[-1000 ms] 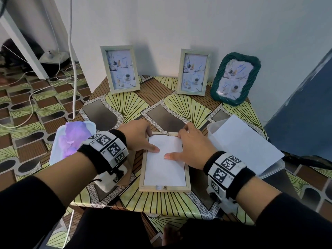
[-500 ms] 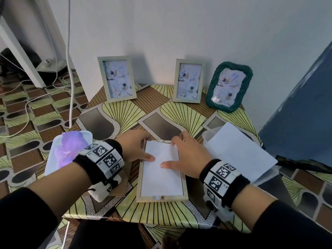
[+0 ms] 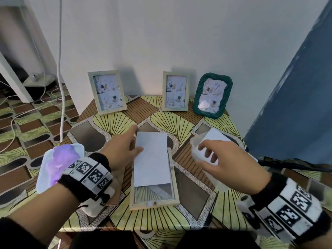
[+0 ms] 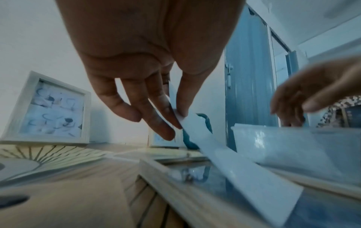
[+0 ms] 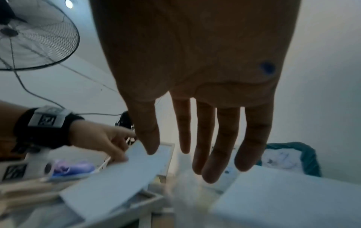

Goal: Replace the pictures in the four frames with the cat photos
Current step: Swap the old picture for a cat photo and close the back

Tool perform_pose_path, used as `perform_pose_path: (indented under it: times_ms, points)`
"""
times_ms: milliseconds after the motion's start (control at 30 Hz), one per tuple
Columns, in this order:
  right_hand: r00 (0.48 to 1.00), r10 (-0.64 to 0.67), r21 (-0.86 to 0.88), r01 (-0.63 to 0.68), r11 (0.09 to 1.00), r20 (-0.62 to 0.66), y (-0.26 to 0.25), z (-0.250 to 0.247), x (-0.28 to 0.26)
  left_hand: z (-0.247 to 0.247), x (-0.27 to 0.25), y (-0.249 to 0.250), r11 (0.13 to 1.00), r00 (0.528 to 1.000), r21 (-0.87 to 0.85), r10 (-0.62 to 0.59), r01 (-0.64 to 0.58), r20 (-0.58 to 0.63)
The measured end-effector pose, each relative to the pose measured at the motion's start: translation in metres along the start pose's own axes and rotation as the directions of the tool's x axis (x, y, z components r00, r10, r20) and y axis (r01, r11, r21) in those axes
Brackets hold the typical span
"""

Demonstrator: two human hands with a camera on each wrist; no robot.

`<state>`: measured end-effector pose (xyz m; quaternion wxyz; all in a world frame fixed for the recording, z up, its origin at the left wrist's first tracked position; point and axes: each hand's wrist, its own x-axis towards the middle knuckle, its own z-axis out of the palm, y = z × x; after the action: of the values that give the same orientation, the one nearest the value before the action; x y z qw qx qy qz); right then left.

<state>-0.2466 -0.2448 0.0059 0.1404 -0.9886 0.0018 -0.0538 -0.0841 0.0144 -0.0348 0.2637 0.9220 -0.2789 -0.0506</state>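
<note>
A light wood frame [image 3: 154, 203] lies face down at the middle of the table. My left hand [image 3: 135, 142] pinches the left edge of its white-backed picture [image 3: 152, 159] and holds it tilted up, so the frame's near end shows bare glass. The left wrist view shows the thumb and fingers [image 4: 166, 132] clamped on the picture [image 4: 244, 177]. My right hand [image 3: 204, 151] hovers with relaxed fingers, holding nothing, over a clear container [image 3: 195, 148] of white sheets [image 3: 217, 135]. Two wood frames [image 3: 106, 92] [image 3: 176, 94] and a green frame [image 3: 212, 97] stand at the wall.
A white tray [image 3: 45, 169] with something purple sits at the table's left edge. A brown backing board [image 3: 117, 191] lies under my left wrist. A blue door [image 3: 296, 105] stands close on the right, and a white cable [image 3: 61, 87] hangs at the left.
The picture lay flat in the frame under both hands; my left hand has now lifted it up and away. My right hand has left the frame and moved right over the container.
</note>
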Motion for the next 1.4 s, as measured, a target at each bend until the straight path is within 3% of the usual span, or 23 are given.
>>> perform_pose_path:
  times_ms: [100,233,367,500,567,667,767,900,1067,1233,1400]
  points:
    - [0.996,0.024,-0.13,-0.013,0.991,0.085,0.017,0.006,-0.017,-0.008,-0.005,0.005,0.986,0.995,-0.155,0.05,-0.064,-0.091]
    - [0.99,-0.001,-0.145,0.021,0.989,0.14,0.029,0.023,-0.033,-0.017,-0.015,0.02,0.896,0.983,-0.428,0.051,-0.122,-0.174]
    - [0.998,-0.018,-0.026,0.02,0.999,0.062,0.037,0.037,-0.035,-0.01,-0.022,0.035,0.81,0.989,-0.575,0.042,-0.116,-0.14]
    - [0.997,0.05,0.145,-0.041,0.989,-0.057,0.042,0.042,-0.034,0.005,-0.017,0.046,0.848,0.998,-0.527,0.062,-0.063,-0.018]
    - [0.991,0.104,0.253,-0.079,0.964,-0.088,0.047,0.039,-0.033,0.014,-0.008,0.052,0.909,0.998,-0.417,0.048,-0.031,0.03]
    - [0.983,0.166,0.413,-0.121,0.903,-0.076,0.055,0.03,-0.033,0.025,0.009,0.062,0.978,0.989,-0.207,0.034,-0.004,0.143]
    - [0.987,0.159,0.477,-0.134,0.868,-0.012,0.058,0.023,-0.036,0.036,0.028,0.075,0.995,0.972,-0.096,0.005,0.018,0.236]
    - [0.99,0.144,0.431,-0.124,0.894,-0.012,0.055,0.024,-0.04,0.053,0.05,0.089,0.996,0.952,-0.044,-0.061,0.078,0.301]
    - [0.998,0.067,0.217,-0.061,0.974,-0.021,0.045,0.033,-0.04,0.071,0.058,0.1,0.995,0.935,0.075,-0.084,0.062,0.344]
    - [1.0,-0.017,0.036,0.018,0.999,-0.02,0.038,0.04,-0.043,0.068,0.052,0.1,0.997,0.886,-0.036,-0.04,0.064,0.462]
    - [0.999,-0.019,0.113,0.022,0.993,-0.028,0.037,0.04,-0.045,0.04,0.03,0.103,0.982,0.864,-0.182,0.058,0.039,0.5]
